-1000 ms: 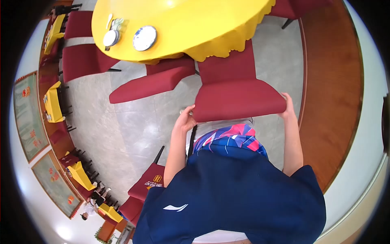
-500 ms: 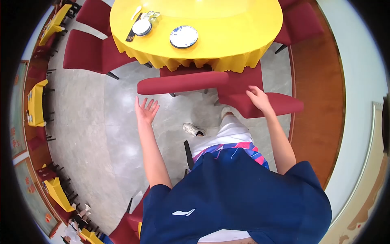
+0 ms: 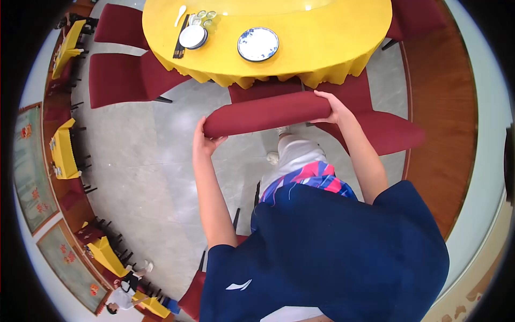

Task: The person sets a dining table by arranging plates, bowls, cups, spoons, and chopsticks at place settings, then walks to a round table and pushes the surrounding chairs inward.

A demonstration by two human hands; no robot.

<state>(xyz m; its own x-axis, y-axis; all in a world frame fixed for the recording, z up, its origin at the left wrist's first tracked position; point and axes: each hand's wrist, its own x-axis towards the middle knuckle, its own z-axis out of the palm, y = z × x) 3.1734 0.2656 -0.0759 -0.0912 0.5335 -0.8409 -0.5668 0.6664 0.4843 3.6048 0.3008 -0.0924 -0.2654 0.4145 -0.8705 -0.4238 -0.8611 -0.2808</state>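
A dark red upholstered chair [image 3: 268, 114] stands with its back towards me, in front of the yellow-covered table. My left hand [image 3: 207, 140] is closed around the left end of the chair's backrest, thumb towards me. Around the right end of the same backrest, my right hand [image 3: 331, 109] is wrapped, fingers over the top edge. Just right of it stands a second red chair [image 3: 383, 131], turned at an angle. The seat of the held chair reaches partly under the tablecloth [image 3: 316, 65]; most of its legs are hidden.
On the table lie a stack of plates [image 3: 258, 44], a bowl [image 3: 193, 37], black chopsticks [image 3: 181, 40], a white spoon [image 3: 180, 15] and several small glasses [image 3: 206, 19]. More red chairs [image 3: 115, 80] flank the table on the left. A person [image 3: 123, 297] is far off at lower left.
Both hands, open and apart from the chair before, have closed on the two ends of its backrest. My right hand has moved up and left, off the second chair's area.
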